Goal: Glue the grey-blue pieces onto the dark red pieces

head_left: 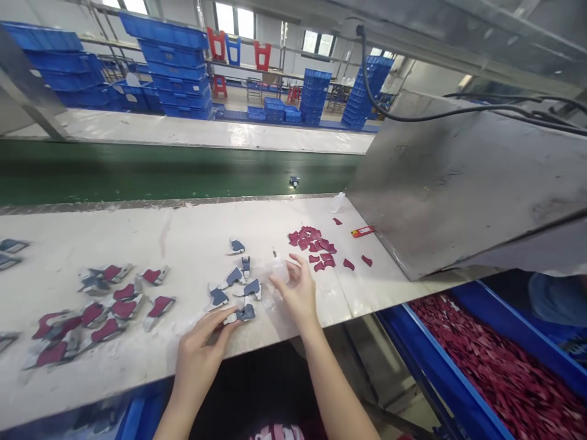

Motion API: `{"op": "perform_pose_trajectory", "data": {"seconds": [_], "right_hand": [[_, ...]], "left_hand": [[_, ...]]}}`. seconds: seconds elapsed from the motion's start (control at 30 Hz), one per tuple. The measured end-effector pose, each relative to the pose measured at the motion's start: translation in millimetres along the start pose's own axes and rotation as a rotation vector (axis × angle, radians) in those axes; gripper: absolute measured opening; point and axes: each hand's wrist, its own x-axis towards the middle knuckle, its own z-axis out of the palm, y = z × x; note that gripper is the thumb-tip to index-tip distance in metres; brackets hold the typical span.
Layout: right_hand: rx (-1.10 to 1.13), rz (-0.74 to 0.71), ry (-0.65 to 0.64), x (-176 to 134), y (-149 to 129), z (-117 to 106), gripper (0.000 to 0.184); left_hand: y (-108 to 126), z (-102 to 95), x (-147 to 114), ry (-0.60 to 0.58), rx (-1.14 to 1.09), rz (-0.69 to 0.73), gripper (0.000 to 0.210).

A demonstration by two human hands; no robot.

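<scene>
Over a white worktable, the left hand is pinching a blue-and-grey part near the front edge, while the right hand is clasping a translucent bottle, dark tip upward. Bracing the part firmly and squeezing the bottle only lightly is probably serving neat work best.

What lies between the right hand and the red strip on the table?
In the head view, a loose cluster of maroon pieces lies between the right hand and the red strip.
</scene>
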Motion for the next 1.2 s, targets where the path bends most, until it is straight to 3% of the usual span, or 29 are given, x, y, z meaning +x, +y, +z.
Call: {"op": "perform_pose_trajectory", "data": {"seconds": [0.1, 0.23, 0.3, 0.4, 0.53, 0.63, 0.77, 0.93, 1.1, 1.13, 1.2], "right_hand": [[-0.143, 0.001, -0.143, 1.5, 2.1, -0.7, 0.064], [-0.402, -0.184, -0.203, 5.7, 0.3, -35.2, 0.089], [-0.577, -0.282, -0.117, 16.6, -1.3, -57.9, 0.073], [-0.798, -0.262, -0.033, 40.6, -0.5, -80.4, 0.038], [-0.846, -0.255, -0.084, 64.7, 9.0, -79.2, 0.013], [-0.869, -0.266, -0.092, 69.7, 17.2, -70.0, 0.007], [-0.857, -0.29, -0.053, 69.2, 18.8, -70.1, 0.017], [-0.749, -0.286, 0.079, 58.9, 6.1, -88.9, 0.03], [-0.589, -0.194, 0.216, 0.6, -14.0, -86.2, 0.044], [-0.536, -0.159, 0.195, -15.4, -20.2, -80.1, 0.043], [-0.205, 0.015, 0.075, -45.1, -35.2, -63.6, 0.041]], "left_hand": [[-0.6, -5.5, 0.2, -0.023, -0.007, -0.176, 0.023], [-5.1, -8.6, -1.2, -0.027, -0.059, -0.293, 0.03], [-5.8, -7.7, -1.8, -0.02, -0.112, -0.331, 0.033], [-1.8, -5.8, -1.6, 0.026, -0.202, -0.403, 0.035], [5.9, -6.4, -1.6, 0.087, -0.335, -0.454, 0.036], [10.0, -7.6, -4.8, 0.08, -0.423, -0.462, 0.035], [21.2, -2.5, -10.8, 0.056, -0.575, -0.527, 0.037], [37.7, 10.5, -10.5, 0.123, -0.694, -0.588, 0.043], [42.8, 17.7, -8.7, 0.171, -0.639, -0.536, 0.039], [44.5, 18.9, -9.1, 0.176, -0.615, -0.521, 0.037], [49.2, 21.4, -10.5, 0.19, -0.576, -0.481, 0.031]]}}
